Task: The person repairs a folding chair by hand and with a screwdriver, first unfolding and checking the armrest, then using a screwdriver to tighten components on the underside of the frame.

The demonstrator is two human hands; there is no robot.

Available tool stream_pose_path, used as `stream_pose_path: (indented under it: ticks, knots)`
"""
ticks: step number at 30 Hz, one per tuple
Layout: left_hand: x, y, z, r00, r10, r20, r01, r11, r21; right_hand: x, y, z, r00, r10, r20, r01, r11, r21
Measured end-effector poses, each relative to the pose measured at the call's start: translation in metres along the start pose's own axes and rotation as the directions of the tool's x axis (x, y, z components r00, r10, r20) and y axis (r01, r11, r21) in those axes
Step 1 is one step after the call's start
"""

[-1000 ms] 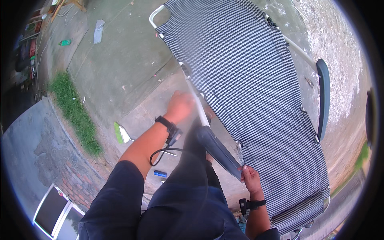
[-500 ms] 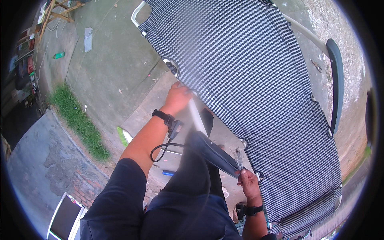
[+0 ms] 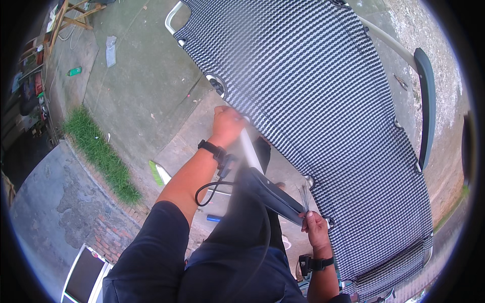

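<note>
A lounge chair with black-and-white woven fabric (image 3: 323, 111) stretches across the view in front of me. My left hand (image 3: 227, 123) is closed at the fabric's near edge, by the upper end of a white armrest tube (image 3: 249, 150). What its fingers grip there is hidden beneath them. From that tube a dark grey armrest (image 3: 275, 196) slants down towards my right. My right hand (image 3: 317, 230) pinches a bundle of thin grey wires (image 3: 304, 197), which fan out upward past the armrest's lower end. A hazy patch blurs part of the fabric and tube.
The chair's other armrest (image 3: 425, 108) stands at the far right, with pliers (image 3: 400, 81) on the ground near it. At left are a grass strip (image 3: 101, 154), a green-and-white brush (image 3: 159, 173) and a green bottle (image 3: 74, 71). A blue-handled object (image 3: 213, 218) lies near my legs.
My left forearm has shifted slightly to the right, its hand staying at the chair's edge. The right hand, still pinching the wires, has moved a touch to the right.
</note>
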State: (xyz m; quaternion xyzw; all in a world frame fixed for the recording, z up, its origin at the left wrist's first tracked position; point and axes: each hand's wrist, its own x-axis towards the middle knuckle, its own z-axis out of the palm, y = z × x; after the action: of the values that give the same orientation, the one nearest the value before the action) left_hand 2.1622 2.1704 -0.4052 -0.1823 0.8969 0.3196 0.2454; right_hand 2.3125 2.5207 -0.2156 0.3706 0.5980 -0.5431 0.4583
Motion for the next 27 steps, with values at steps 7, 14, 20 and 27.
stream_pose_path:
  ticks: [7,14,20,27]
  knots:
    - [-0.008,0.009,-0.007,1.0,-0.001,0.028,0.001,1.0,-0.009,-0.002,-0.001,0.001,1.0,0.002,-0.019,-0.002,0.999,0.046]
    - [-0.03,0.017,-0.03,0.985,0.15,0.084,-0.159,0.981,0.111,0.002,0.003,0.001,1.0,0.009,-0.014,-0.008,0.995,0.095]
    - [0.004,0.085,-0.057,0.973,0.23,0.033,-0.231,0.973,0.022,0.002,0.022,0.0,0.998,0.032,-0.058,-0.022,0.985,0.17]
    - [0.108,0.262,-0.035,0.835,0.492,0.245,-0.517,0.855,0.044,-0.005,0.043,0.014,0.95,0.0,-0.311,0.081,0.966,0.246]
